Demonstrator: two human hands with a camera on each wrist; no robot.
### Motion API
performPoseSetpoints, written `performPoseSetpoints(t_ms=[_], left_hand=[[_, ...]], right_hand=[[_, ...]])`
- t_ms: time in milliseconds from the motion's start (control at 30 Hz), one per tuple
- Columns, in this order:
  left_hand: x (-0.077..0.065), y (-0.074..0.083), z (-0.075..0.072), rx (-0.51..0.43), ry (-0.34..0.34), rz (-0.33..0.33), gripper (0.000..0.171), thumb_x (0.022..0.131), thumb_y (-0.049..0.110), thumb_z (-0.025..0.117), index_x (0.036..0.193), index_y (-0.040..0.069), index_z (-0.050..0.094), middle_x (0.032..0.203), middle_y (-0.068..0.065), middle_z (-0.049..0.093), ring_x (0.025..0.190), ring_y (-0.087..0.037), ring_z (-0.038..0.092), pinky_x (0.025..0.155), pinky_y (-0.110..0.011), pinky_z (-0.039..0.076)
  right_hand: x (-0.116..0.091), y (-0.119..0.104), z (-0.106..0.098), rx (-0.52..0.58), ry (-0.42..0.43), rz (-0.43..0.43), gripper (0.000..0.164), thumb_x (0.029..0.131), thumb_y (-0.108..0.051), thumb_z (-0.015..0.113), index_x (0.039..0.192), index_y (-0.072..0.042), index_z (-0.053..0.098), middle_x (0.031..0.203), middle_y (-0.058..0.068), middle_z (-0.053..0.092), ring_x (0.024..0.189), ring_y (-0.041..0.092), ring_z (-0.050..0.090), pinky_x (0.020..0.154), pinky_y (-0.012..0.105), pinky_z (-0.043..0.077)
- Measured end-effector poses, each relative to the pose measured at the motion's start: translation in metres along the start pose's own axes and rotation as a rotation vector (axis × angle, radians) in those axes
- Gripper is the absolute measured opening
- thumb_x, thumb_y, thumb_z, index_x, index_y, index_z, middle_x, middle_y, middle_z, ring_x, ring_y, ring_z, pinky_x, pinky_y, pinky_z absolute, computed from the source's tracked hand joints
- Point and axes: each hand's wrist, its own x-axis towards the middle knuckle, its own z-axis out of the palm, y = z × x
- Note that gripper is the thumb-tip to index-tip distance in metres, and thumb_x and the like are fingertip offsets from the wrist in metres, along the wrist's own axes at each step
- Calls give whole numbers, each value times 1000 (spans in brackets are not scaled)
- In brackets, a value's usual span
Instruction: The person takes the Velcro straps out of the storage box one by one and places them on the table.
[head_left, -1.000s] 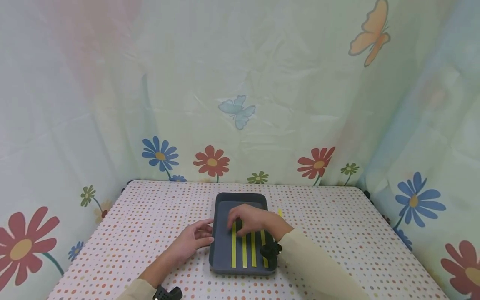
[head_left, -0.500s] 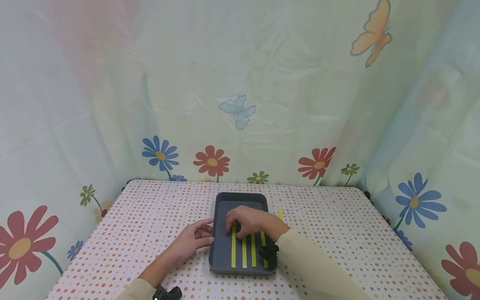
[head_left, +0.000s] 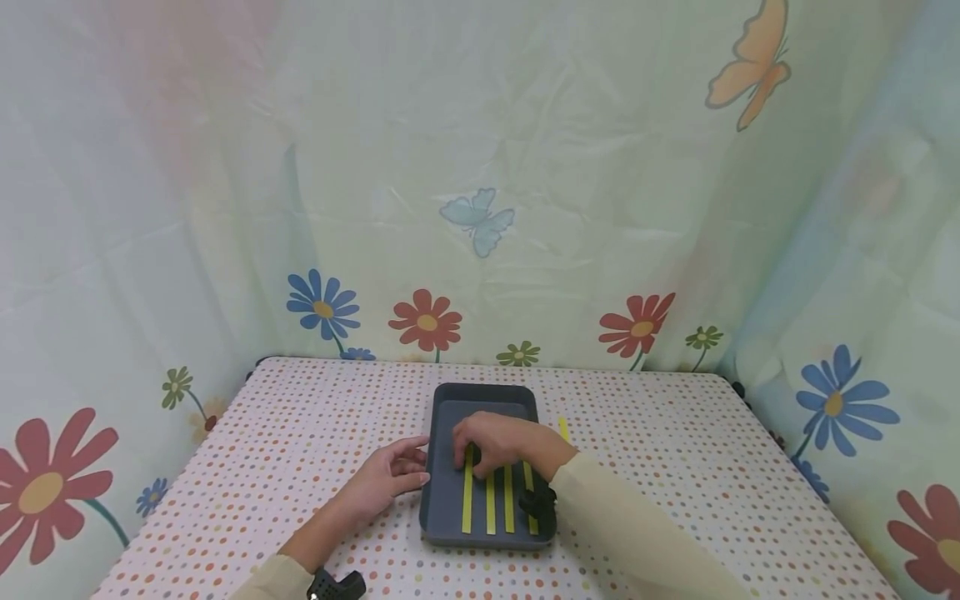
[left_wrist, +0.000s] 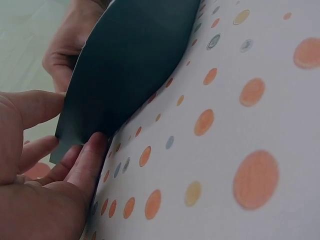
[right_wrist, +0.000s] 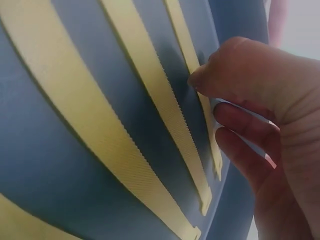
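A dark grey-blue rectangular tray (head_left: pixel 444 504) lies on the table with several flat yellow strips lengthwise on its floor. Their surface looks finely ribbed in the right wrist view. My right hand (head_left: pixel 495 440) reaches over the tray and pinches the leftmost yellow strip (head_left: pixel 467 504) near its upper part. The thumb is at one edge of that strip (right_wrist: pixel 182 35) and the curled fingertips are at the other. Outside the tray, my left hand (head_left: pixel 386 479) rests against its left wall (left_wrist: pixel 125 60), fingers loosely bent and touching it.
Another yellow strip (head_left: pixel 564 427) shows beyond the tray's right side, partly hidden by the right arm. The dotted tablecloth (head_left: pixel 637 433) covers the table. Flower-printed curtains (head_left: pixel 360 233) hang behind it and at both sides.
My right hand has shifted very slightly to the left while staying at the leftmost strip. The left hand and tray hold their places; the head view has moved a little.
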Motion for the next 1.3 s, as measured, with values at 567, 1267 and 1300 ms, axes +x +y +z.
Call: performPoseSetpoints(t_ms=[567, 1267, 1300], left_hand=[[-5, 4, 3, -10, -1, 5, 64, 98, 12, 70, 154, 2, 42, 134, -21, 56, 110, -18, 63, 90, -31, 57], [-5, 7, 3, 13, 6, 1, 62, 98, 11, 69, 154, 3, 42, 134, -20, 57, 110, -17, 64, 88, -28, 57], [-5, 6, 3, 13, 7, 1, 62, 98, 11, 69, 154, 3, 42, 134, -20, 57, 110, -17, 64, 88, -28, 57]], right_hand=[[10, -8, -1, -136, -45, -42, 17, 79, -12, 86, 86, -24, 78, 92, -15, 62, 83, 1, 56, 80, 19, 51], [10, -13, -1, -192, -35, -40, 18, 78, -14, 88, 81, -25, 74, 88, -15, 60, 81, 3, 55, 78, 18, 50], [10, -13, -1, -195, -34, -40, 18, 78, -14, 88, 81, -25, 74, 88, -15, 60, 81, 3, 55, 78, 18, 50]])
